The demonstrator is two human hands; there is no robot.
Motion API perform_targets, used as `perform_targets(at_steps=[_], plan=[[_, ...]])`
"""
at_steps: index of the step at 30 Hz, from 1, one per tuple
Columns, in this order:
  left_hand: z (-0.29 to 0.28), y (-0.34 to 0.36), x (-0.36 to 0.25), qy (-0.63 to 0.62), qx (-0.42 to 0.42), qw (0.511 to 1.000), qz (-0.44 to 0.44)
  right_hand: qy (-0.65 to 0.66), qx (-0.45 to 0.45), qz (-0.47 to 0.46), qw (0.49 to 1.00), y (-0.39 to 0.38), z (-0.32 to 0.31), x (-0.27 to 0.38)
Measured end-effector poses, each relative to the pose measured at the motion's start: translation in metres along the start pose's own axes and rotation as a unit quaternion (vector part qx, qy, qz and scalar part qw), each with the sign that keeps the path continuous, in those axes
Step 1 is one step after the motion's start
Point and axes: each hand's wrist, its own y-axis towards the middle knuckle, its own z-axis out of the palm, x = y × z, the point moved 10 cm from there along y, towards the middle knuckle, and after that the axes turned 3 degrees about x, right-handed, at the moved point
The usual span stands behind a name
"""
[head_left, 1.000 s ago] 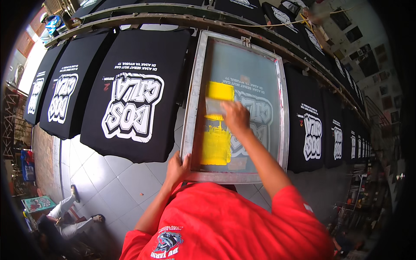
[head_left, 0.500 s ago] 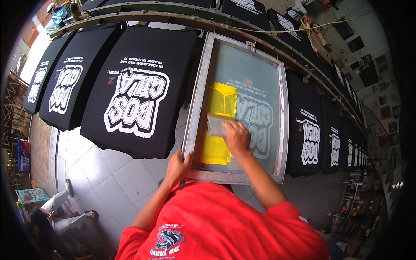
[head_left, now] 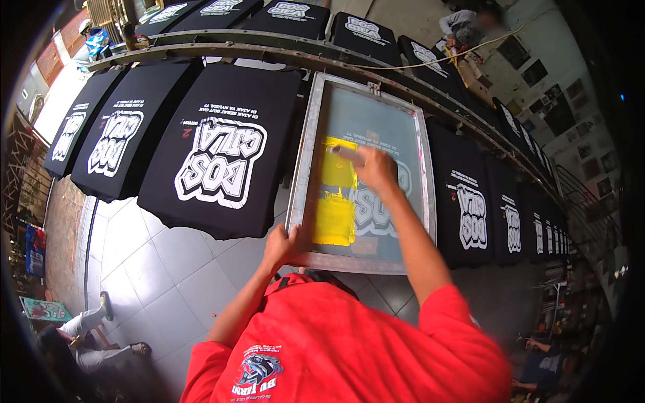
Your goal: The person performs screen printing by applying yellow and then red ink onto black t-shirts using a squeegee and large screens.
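Note:
A silk-screen printing frame (head_left: 304,158) with a metal rim lies in front of me over a black shirt board. Its pale mesh (head_left: 359,104) shows the lettered design through it. A band of yellow ink (head_left: 334,218) covers the mesh's left side. My right hand (head_left: 377,169) grips a small squeegee (head_left: 347,155) at the upper part of the ink; the squeegee's lower edge is blurred. With closed fingers, my left hand (head_left: 281,244) holds the frame's near left corner.
Black shirts with white prints lie on boards to the left (head_left: 228,94) and right (head_left: 460,161). A long metal rail (head_left: 222,50) runs behind, with a thin cable (head_left: 463,50) above. One person (head_left: 463,30) is at the far right, another sits at the lower left (head_left: 91,336).
My right hand has pushed the squeegee away from me, up along the yellow ink. My left hand keeps hold of the frame corner. The view has shifted slightly.

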Motion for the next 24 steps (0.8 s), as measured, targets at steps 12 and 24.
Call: perform_targets(at_steps=[12, 24], plan=[[0.001, -0.002, -0.01, -0.006, 0.003, 1.0, 0.021, 0.019, -0.01, -0.055, 0.998, -0.212, 0.065, 0.068], [0.007, 0.003, 0.009, -0.093, 0.031, 0.995, 0.001, 0.042, -0.101, 0.417, 0.902, -0.33, 0.007, -0.238]])
